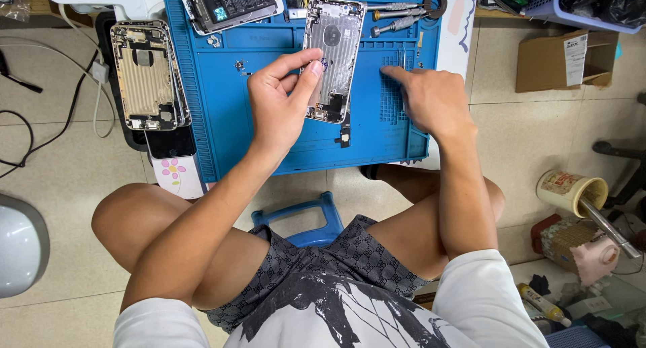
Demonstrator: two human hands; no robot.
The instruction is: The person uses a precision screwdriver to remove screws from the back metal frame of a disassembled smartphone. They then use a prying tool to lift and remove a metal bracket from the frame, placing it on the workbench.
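Note:
My left hand [282,99] grips the lower left edge of an opened silver phone housing [333,49], which is tilted up over a blue repair mat [222,119]. A small flex part hangs from the housing's bottom end. My right hand [431,99] rests on the mat's right side. Its index finger presses on the gridded tray area [392,109], fingers spread, holding nothing that I can see.
A second gutted phone housing [145,75] lies on stacked phones at the left. Another opened phone [229,5] lies at the mat's top. Screwdrivers [397,24] lie at the top right. A cardboard box [562,59], a cup [568,190] and cables [40,119] are on the floor.

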